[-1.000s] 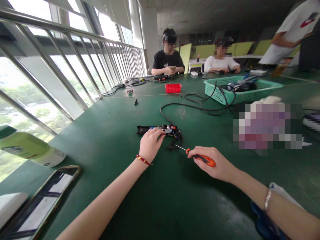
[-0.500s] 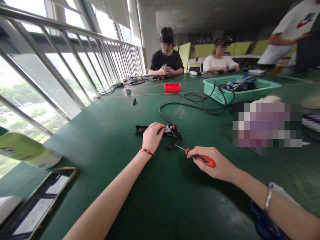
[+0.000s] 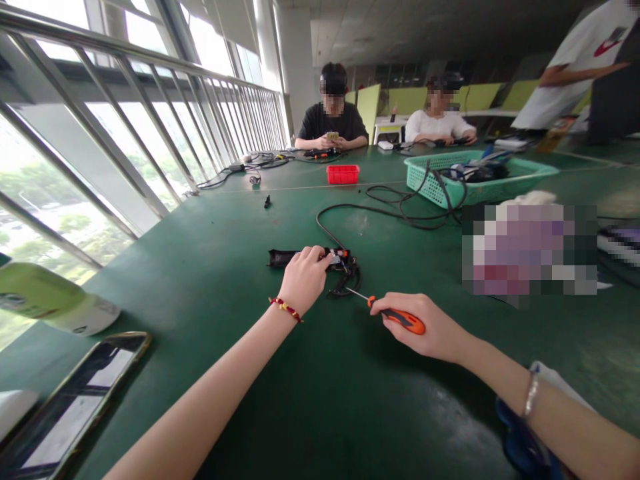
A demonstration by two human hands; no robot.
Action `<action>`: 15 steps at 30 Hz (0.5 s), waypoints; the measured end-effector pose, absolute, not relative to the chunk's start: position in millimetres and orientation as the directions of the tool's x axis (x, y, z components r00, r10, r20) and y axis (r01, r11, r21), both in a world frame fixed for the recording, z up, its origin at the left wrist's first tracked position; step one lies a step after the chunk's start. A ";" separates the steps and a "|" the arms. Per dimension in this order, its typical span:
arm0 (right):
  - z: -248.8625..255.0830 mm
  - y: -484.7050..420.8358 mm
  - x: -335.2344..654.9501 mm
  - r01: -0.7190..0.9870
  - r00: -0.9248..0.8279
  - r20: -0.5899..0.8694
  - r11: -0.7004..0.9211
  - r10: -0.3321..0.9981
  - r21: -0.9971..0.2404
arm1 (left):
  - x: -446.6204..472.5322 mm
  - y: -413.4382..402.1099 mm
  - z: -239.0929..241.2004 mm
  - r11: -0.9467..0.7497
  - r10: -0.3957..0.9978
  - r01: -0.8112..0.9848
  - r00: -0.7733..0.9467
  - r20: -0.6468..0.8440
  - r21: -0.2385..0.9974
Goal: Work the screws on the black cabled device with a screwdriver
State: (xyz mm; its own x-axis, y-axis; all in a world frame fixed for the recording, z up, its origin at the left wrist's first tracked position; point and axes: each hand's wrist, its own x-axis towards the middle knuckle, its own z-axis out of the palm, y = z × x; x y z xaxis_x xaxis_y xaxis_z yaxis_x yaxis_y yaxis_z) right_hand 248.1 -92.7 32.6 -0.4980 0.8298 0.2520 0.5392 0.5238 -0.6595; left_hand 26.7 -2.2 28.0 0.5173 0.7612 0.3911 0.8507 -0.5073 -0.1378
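Observation:
On the green table (image 3: 240,300) lies a black device (image 3: 283,258), opened up, with wires and small parts showing at its right end. My left hand (image 3: 306,277) rests over its middle with fingers curled onto the exposed parts, hiding some of them. In my right hand (image 3: 420,320) is an orange and black screwdriver (image 3: 406,321), gripped by the handle. Its thin shaft points left, with the tip near a curved black piece (image 3: 343,290) at the device's lower right; I cannot tell whether they touch. A black cable (image 3: 323,217) runs from the device towards the back right.
A green basket (image 3: 480,193) holding tools and cables stands at the back right, near a red tray (image 3: 343,175). A phone (image 3: 85,400) and a green and white cup (image 3: 55,300) are at left. Two people sit across the table; another stands at right.
My left hand has turned slightly, its fingers reaching a little further over the exposed parts. My right hand keeps the screwdriver in nearly the same place. The view has shifted slightly.

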 end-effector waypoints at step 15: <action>30.6 -92.3 247.5 0.559 -0.493 0.234 0.511 0.838 -0.653 | 25.5 -43.5 18.6 -0.537 0.815 0.833 0.553 0.173 -0.131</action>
